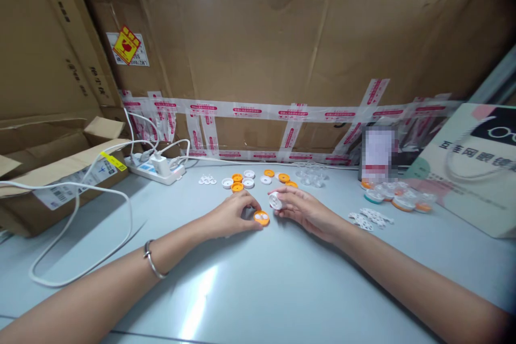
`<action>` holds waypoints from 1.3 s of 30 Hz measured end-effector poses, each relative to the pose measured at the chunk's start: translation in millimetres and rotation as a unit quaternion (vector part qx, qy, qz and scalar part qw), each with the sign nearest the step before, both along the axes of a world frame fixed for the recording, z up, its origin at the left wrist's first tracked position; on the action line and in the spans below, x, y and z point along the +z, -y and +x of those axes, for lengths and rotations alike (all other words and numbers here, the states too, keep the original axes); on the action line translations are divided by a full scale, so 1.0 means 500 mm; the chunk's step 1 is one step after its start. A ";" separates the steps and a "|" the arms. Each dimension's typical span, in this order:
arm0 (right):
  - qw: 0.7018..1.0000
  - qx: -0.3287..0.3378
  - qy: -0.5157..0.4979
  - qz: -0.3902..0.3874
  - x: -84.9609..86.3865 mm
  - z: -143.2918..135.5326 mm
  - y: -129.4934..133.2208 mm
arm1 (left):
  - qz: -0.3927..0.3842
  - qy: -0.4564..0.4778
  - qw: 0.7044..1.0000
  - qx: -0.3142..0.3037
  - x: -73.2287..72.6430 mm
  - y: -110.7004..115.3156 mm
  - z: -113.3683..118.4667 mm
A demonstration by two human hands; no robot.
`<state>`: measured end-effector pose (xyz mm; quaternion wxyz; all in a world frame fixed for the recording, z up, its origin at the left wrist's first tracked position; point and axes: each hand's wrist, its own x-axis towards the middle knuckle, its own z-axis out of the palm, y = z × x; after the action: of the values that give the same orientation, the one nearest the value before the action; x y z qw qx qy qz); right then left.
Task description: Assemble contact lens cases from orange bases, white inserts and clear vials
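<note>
My left hand [237, 214] rests at the table with thumb and fingers closed round the rim of an orange round cap [262, 218], which has small white pieces inside. Just to its right, my right hand [300, 208] holds up a white round cap [276, 201], tilted so that its patterned face shows. Beyond both hands lie several loose caps: white ones [227, 183] and orange ones [237, 187] in a group, with more orange caps [284, 178] to the right. Small white pieces [207, 179] lie at the left of the group.
Clear plastic parts [312, 176] sit at the back. White lattice pieces [371, 217] and stacked clear-and-orange parts [399, 196] lie at right, beside a printed bag [467, 172]. At left are a power strip [161, 171], a looping white cable [131, 209] and an open carton [60, 183].
</note>
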<state>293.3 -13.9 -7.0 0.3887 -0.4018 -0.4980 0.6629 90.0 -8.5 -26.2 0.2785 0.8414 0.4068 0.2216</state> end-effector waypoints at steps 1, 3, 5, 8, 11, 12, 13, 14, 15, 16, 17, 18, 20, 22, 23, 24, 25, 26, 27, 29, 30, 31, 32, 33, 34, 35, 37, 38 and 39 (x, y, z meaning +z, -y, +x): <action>1.000 0.002 0.022 0.007 0.001 -0.002 -0.003 | 0.000 0.005 1.000 0.005 -0.003 0.000 0.000; 0.997 0.010 0.073 0.030 0.002 -0.008 -0.010 | 0.000 0.012 1.000 0.017 -0.007 -0.001 0.000; 0.989 0.021 0.137 0.060 -0.002 -0.013 -0.018 | 0.001 0.016 1.000 0.027 -0.011 -0.002 0.001; 0.971 0.031 0.213 0.106 -0.014 -0.020 -0.029 | 0.005 0.021 0.999 0.038 -0.016 -0.003 0.004; 0.963 0.022 0.229 0.139 -0.026 -0.030 -0.035 | 0.011 0.022 0.998 0.052 -0.020 -0.006 0.007; 0.961 0.017 0.231 0.149 -0.030 -0.033 -0.036 | 0.014 0.022 0.998 0.055 -0.022 -0.007 0.008; 0.960 0.013 0.233 0.157 -0.033 -0.036 -0.036 | 0.016 0.021 0.998 0.056 -0.024 -0.008 0.008; 0.958 0.011 0.237 0.163 -0.035 -0.038 -0.036 | 0.018 0.020 0.998 0.056 -0.026 -0.009 0.008; 0.956 0.009 0.241 0.166 -0.038 -0.039 -0.036 | 0.019 0.020 0.998 0.055 -0.028 -0.010 0.008; 0.954 0.007 0.247 0.169 -0.040 -0.040 -0.035 | 0.019 0.019 0.998 0.054 -0.030 -0.011 0.008; 0.952 0.005 0.253 0.172 -0.041 -0.040 -0.034 | 0.019 0.018 0.998 0.053 -0.031 -0.012 0.008; 0.949 0.003 0.260 0.176 -0.042 -0.040 -0.034 | 0.020 0.018 0.998 0.053 -0.032 -0.012 0.008; 0.943 0.001 0.277 0.186 -0.042 -0.038 -0.032 | 0.022 0.017 0.998 0.055 -0.034 -0.012 0.008; 0.935 0.002 0.293 0.198 -0.041 -0.036 -0.031 | 0.024 0.016 0.998 0.058 -0.035 -0.012 0.008; 0.932 0.004 0.300 0.204 -0.040 -0.035 -0.031 | 0.025 0.015 0.998 0.061 -0.036 -0.012 0.008; 0.928 0.008 0.307 0.210 -0.040 -0.034 -0.031 | 0.025 0.014 0.998 0.063 -0.036 -0.013 0.008; 0.925 0.013 0.312 0.216 -0.039 -0.033 -0.032 | 0.024 0.014 0.998 0.065 -0.037 -0.013 0.008; 0.922 0.018 0.317 0.222 -0.038 -0.032 -0.032 | 0.023 0.013 0.997 0.066 -0.037 -0.014 0.008; 0.918 0.025 0.322 0.229 -0.038 -0.030 -0.033 | 0.023 0.012 0.997 0.067 -0.037 -0.014 0.009; 0.910 0.037 0.333 0.243 -0.037 -0.027 -0.035 | 0.020 0.012 0.997 0.069 -0.036 -0.014 0.009; 0.906 0.040 0.338 0.250 -0.036 -0.025 -0.035 | 0.018 0.011 0.997 0.070 -0.035 -0.014 0.010; 0.902 0.043 0.343 0.257 -0.035 -0.024 -0.036 | 0.014 0.011 0.997 0.072 -0.033 -0.014 0.011; 0.899 0.044 0.348 0.264 -0.034 -0.024 -0.036 | 0.010 0.011 0.997 0.074 -0.032 -0.013 0.011; 0.895 0.045 0.352 0.269 -0.033 -0.023 -0.035 | 0.005 0.012 0.997 0.075 -0.031 -0.013 0.012; 0.892 0.046 0.356 0.274 -0.031 -0.024 -0.034 | 0.001 0.014 0.997 0.075 -0.031 -0.012 0.012; 0.890 0.047 0.359 0.277 -0.030 -0.025 -0.033 | -0.003 0.016 0.997 0.075 -0.031 -0.012 0.012; 0.887 0.049 0.363 0.281 -0.028 -0.026 -0.031 | -0.008 0.020 0.997 0.073 -0.031 -0.012 0.012; 0.886 0.050 0.364 0.282 -0.028 -0.027 -0.030 | -0.010 0.021 0.997 0.072 -0.032 -0.013 0.011; 0.886 0.052 0.364 0.282 -0.028 -0.027 -0.030 | -0.011 0.022 0.997 0.070 -0.033 -0.013 0.011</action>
<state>279.7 1.2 -21.2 0.2417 -0.4622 -0.7906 0.3209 95.4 -2.0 -42.8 0.2801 0.8029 0.4608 0.2542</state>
